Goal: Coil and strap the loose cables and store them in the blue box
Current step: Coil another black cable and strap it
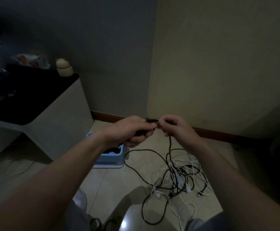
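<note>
A person grips a black cable (170,145) in both hands, held up above a tiled floor (110,185) in the corner of a dimly lit room. The left hand (130,130) is curled round a dark bunch of the cable, fingers closed beneath it. The right hand (174,127) pinches the same cable between thumb and fingertips, just beside the left, with the two nearly touching.

From the right hand the cable drops straight down to a loose tangle of black and white cables (182,177) spread across the floor at near right. One black loop sweeps left from the tangle toward the blue box (112,158). The box sits on the floor under the left hand, partly hidden by the left forearm, with something dark lying inside it; what that is cannot be made out.

To the left of the box stands a white cabinet (65,117) with a black top. A small beige rounded object (64,67) rests on its far right corner, beside blurred items too dim to tell. A reddish-brown skirting board (219,133) runs along the foot of the far walls, grey at left and cream at right.
</note>
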`<state>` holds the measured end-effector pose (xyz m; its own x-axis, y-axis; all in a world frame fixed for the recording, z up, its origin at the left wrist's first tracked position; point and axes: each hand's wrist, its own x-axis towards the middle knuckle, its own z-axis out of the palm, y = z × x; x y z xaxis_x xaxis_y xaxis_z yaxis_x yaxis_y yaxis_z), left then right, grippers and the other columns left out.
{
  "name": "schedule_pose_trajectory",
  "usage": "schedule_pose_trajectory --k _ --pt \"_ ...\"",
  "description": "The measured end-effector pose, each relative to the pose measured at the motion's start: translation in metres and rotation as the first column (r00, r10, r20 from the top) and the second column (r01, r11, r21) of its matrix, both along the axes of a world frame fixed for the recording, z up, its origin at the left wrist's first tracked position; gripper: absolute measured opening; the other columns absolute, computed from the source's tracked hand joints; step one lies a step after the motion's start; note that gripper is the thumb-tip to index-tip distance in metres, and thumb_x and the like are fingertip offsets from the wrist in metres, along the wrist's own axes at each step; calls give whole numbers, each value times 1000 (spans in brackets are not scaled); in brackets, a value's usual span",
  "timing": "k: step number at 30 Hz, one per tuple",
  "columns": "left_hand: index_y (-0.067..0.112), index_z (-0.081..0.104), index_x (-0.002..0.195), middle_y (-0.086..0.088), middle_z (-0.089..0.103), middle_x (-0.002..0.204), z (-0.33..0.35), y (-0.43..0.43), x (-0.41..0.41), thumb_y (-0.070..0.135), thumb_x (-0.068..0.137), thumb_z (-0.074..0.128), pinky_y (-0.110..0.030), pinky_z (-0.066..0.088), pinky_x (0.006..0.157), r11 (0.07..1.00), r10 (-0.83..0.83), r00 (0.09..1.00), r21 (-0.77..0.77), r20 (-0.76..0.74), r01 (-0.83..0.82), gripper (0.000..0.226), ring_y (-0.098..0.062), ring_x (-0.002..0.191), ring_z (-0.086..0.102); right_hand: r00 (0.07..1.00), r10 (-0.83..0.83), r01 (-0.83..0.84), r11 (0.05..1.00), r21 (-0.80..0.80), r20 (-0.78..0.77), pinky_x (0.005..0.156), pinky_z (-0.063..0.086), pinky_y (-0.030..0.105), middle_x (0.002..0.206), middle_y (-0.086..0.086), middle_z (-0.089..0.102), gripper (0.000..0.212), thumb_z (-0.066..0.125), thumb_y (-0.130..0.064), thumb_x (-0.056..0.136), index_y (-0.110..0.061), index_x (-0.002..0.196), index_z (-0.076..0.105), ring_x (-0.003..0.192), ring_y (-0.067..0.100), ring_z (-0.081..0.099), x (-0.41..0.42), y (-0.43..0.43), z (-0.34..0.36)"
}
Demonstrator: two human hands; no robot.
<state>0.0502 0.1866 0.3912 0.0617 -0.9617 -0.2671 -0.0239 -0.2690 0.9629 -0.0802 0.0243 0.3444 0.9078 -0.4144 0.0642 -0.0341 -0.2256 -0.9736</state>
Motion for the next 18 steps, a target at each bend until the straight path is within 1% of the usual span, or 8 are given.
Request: schedule_pose_trajectory --k 2,4,6,8,10,13,16,18 --pt "14 49 73 4 30 43 0 2 4 39 94 49 -19 19 35 999 34 985 -35 -169 -40 33 -7 32 23 999 33 -31 997 75 -31 62 39 22 66 -4 48 32 53 -31 98 -25 69 67 58 6 44 1 1 -2" --pt "17 50 71 8 31 42 0 3 10 42 95 50 -18 15 35 995 41 927 -68 -374 -71 34 -4 30 25 996 57 -47 989 141 -66 62 40 26 63 -3 46 39 49 -35 99 -24 64 63 54 8 42 1 0 -6" --pt "18 53 71 9 35 42 2 5 15 44 93 51 -18 13 38 989 46 811 -89 -583 -120 35 -4 30 26 989 86 -66 985 157 -121 61 40 26 58 -7 43 49 43 -33 105 -23 61 59 51 9 40 1 -1 -11" --pt "17 55 72 9 36 44 1 6 19 40 94 45 -20 14 42 973 79 705 -100 -705 -209 33 -5 32 29 982 87 -63 988 143 -166 61 42 24 54 -9 41 51 40 -33 108 -23 61 58 50 9 40 1 0 -16" --pt "16 53 75 9 35 45 0 6 20 35 94 40 -20 18 44 946 137 630 -88 -764 -313 30 -5 33 33 976 77 -53 991 121 -206 61 42 25 54 -9 42 48 38 -33 108 -20 66 56 51 10 41 4 4 -19" --pt "17 51 80 10 36 47 0 6 19 31 94 40 -18 25 46 911 179 532 -65 -827 -408 23 -5 35 35 951 91 -67 994 91 -296 57 40 24 54 -8 46 42 34 -31 109 -13 77 54 53 12 42 8 12 -24" --pt "16 52 82 8 41 53 1 3 18 29 95 42 -18 38 48 864 229 468 -43 -854 -501 21 -7 42 42 924 117 -84 991 105 -364 55 36 26 55 -3 46 35 32 -25 109 -11 84 51 55 15 39 9 21 -28" --pt "16 52 83 6 45 60 1 1 20 28 97 43 -20 45 52 812 300 442 -16 -845 -584 21 -9 49 48 930 109 -73 991 115 -351 53 33 26 57 0 45 29 32 -21 109 -11 88 50 55 16 39 10 25 -26"
